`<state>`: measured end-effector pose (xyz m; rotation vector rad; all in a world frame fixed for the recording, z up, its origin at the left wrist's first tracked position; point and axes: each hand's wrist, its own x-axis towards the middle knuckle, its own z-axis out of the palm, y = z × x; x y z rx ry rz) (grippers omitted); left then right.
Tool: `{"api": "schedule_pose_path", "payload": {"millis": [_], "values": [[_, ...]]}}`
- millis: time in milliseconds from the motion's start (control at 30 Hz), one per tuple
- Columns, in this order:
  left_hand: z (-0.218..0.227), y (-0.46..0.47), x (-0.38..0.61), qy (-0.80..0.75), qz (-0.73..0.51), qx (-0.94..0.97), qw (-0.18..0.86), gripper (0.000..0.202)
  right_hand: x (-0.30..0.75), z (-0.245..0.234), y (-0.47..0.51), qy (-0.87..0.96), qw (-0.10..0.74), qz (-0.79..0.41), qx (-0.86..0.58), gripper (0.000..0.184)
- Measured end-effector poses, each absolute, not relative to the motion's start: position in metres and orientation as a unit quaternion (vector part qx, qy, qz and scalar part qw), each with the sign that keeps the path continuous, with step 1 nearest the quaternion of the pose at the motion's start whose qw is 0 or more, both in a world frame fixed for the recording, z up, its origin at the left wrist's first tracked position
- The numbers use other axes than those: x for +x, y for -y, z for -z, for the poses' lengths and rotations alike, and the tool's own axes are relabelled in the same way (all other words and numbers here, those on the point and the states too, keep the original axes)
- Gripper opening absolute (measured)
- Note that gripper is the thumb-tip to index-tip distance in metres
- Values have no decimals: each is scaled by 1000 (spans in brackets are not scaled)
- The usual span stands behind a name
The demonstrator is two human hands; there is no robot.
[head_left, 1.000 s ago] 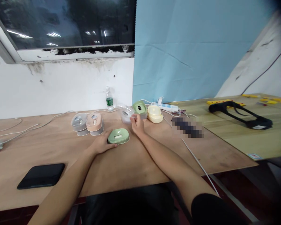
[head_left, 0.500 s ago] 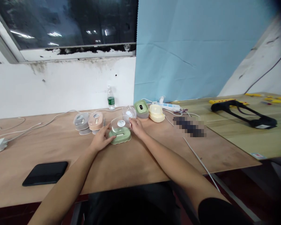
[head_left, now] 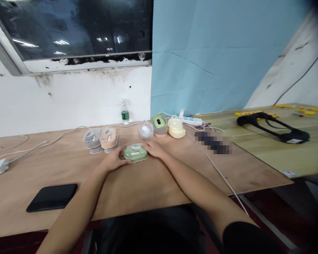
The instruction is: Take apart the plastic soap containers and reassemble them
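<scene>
A green oval plastic box (head_left: 134,155) sits on the brown table in front of me, with a clear lid (head_left: 136,147) over its top that bears a round white sticker. My left hand (head_left: 113,159) wraps the box's left end, thumb along the front edge. At the right end, my right hand (head_left: 153,149) holds the lid's side, fingers partly hidden. Just left are a grey lidded box (head_left: 92,137) and a peach lidded box (head_left: 108,137), each resting on another. Behind my right hand stands a clear lid stack (head_left: 145,129).
A green box (head_left: 159,121) on others and a cream box (head_left: 176,127) stand at the back, near a power strip (head_left: 190,120). A water bottle (head_left: 125,114) is by the wall. A black phone (head_left: 52,197) lies front left; white cables (head_left: 66,133) cross the table.
The clear lid, held raised and tilted behind the green box, has come down over it. Both hands have stayed at the box's ends, with the right hand slightly lower.
</scene>
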<state>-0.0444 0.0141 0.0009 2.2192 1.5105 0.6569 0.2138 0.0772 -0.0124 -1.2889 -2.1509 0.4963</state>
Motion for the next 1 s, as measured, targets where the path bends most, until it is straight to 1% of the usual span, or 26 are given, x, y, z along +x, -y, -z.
{"api": "schedule_pose_path", "payload": {"millis": [200,267,400,467,600,767,833,1000], "values": [[-4,-14,-44,-538,-251,799,88,76,215,14,-78,823,282,-168,-463,57],[-5,-14,-44,-542,-252,796,97,78,215,14,-78,827,280,-164,-460,57],[-5,-14,-43,-559,-231,779,164,85,213,13,-78,830,280,-150,-458,58],[-4,-13,-43,-558,-218,781,177,90,213,12,-78,830,279,-152,-458,58],[-1,-14,-41,-530,-198,808,166,96,215,13,-79,828,275,-167,-458,57],[1,-14,-40,-521,-207,820,117,98,215,15,-79,828,278,-185,-450,57],[-1,-13,-40,-530,-212,817,86,96,214,16,-79,817,299,-199,-450,58],[-13,-8,-41,-557,-262,788,-3,89,216,20,-86,714,412,-280,-492,61]]}}
